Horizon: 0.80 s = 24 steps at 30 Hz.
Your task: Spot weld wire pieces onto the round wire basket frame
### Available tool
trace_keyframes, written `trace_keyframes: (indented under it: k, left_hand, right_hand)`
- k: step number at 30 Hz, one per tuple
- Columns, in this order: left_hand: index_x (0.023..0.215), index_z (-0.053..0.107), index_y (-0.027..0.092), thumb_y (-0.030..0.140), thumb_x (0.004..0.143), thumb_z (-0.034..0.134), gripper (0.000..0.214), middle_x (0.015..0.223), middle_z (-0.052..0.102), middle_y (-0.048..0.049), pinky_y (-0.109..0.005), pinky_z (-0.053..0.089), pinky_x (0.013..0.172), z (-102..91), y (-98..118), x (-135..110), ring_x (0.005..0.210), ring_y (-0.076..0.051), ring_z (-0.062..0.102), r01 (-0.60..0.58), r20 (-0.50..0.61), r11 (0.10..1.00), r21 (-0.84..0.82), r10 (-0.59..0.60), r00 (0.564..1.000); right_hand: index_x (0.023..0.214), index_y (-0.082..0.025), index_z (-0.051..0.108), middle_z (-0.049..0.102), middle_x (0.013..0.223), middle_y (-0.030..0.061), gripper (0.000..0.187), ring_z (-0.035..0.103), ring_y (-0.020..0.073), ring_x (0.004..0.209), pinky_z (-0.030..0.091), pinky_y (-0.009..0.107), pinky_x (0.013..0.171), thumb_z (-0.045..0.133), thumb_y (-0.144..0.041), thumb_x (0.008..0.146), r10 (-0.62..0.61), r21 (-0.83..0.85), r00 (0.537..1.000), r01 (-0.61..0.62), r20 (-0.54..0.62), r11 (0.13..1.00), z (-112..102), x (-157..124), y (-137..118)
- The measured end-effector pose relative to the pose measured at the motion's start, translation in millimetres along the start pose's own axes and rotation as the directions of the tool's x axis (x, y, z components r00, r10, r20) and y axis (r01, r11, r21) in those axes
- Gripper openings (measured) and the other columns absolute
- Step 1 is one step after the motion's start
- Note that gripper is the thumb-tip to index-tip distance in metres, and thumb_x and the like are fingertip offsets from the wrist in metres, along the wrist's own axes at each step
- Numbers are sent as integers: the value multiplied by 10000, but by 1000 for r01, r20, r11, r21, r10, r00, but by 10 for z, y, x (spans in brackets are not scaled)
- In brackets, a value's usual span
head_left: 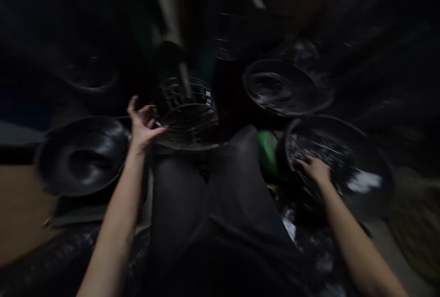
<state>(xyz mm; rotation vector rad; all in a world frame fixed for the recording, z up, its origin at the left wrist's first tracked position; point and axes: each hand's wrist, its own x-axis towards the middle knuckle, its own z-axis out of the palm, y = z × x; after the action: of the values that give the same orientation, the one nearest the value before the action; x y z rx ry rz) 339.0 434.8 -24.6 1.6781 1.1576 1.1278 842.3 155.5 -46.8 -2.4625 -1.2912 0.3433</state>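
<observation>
The view is dark and smeared by motion. My left hand [142,125] has its fingers spread and its thumb at the left rim of a round black frame [192,143] with slatted sides, in front of my knees. Whether the thumb touches that rim, I cannot tell. On the right, my right hand [316,169] reaches into a wide black basin [374,196]. Dark glossy pieces [319,145] fill part of it, and a white patch [364,181] shows beside them. The right fingers are partly hidden and blurred, so what they hold, if anything, is unclear.
A black round dish-like part [82,155] stands at left, near a brown surface [25,205]. Another dark round container [285,88] sits behind the right basin. A green object [267,150] is by my right knee. A pale bar [168,3] rises at the back.
</observation>
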Motion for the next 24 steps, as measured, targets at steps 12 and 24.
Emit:
trace_keyframes:
  k: [12, 24]
  left_hand:
    - [1225, 554, 240, 487, 612, 845, 722, 1324, 499, -127, -519, 399, 1076, 332, 839, -438, 1262, -329, 467, -437, 314, 812, 388, 329, 891]
    - [1223, 594, 242, 390, 608, 858, 686, 1368, 469, -121, -510, 394, 1092, 191, 859, -503, 1293, -326, 438, -375, 297, 805, 459, 259, 919]
  right_hand:
    - [863, -199, 709, 709, 790, 31, 320, 660, 198, 758, 496, 312, 688, 731, -494, 740, -485, 639, 743, 103, 460, 763, -256, -244, -2632]
    - [1347, -237, 595, 681, 1231, 50, 398, 715, 198, 802, 406, 272, 520, 507, -299, 963, -844, -221, 437, 897, 312, 383, 41, -247, -3133]
